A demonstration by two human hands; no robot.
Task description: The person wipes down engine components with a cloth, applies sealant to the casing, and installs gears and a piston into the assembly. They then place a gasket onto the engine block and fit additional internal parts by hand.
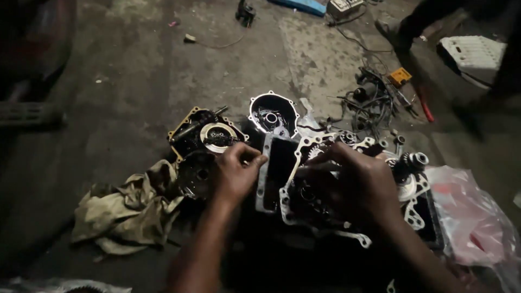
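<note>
Metal engine case (325, 217) on floor: left hand (234, 174) pinches its gasket edge, right hand (355, 187) grips case top to steady it, rag (127, 209) left of case.

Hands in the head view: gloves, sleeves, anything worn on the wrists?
Both the left hand and right hand are bare, with no gloves. The forearms are bare as far as the frame shows: no sleeves, watch or bands visible. The dim light hides finer detail such as rings.

A crumpled pink plastic bag (472, 217) lies near right on the floor. Far right sits a white ribbed box (471, 52). Far centre lies a flat blue pack (304, 5), partly cut off.
</note>
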